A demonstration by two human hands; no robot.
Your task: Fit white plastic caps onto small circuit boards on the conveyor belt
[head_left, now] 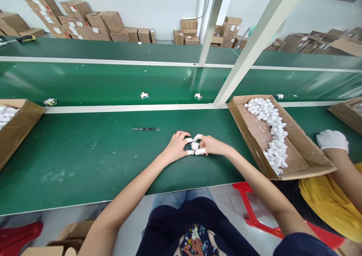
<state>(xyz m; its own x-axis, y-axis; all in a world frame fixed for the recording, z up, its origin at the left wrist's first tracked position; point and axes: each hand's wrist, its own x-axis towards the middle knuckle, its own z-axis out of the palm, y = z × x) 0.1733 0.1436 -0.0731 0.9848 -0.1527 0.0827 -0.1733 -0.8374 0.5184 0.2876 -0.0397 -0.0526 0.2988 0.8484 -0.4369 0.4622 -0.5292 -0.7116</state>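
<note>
Well, from where I sit, the person's two hands meet near the middle of the green belt (85, 165). The left hand (175, 146) and the right hand (212, 144) curve inward, and both look closed in a gentle grip on a small white wad (195, 146), held just above the belt. Its crumpled surface is too small for me to name the material. White finger cots (200, 151) cover the fingertips, probably to keep bare skin off whatever is handled. Beyond the right hand, a shallow cardboard tray (308, 169) sits at an angle, its rough brown lining holding a curved bank of lumpy white wads (273, 128); I judge it was set there to stay within easy reach. Slender dark tweezers (146, 129) lie flat on the smooth belt, apart from the left hand, and a second cardboard tray (19, 124) holds more white pieces at the far left. To the right, a co-worker's white-gloved hand (332, 141) rests near the first tray, above a yellow shirt (325, 199).
</note>
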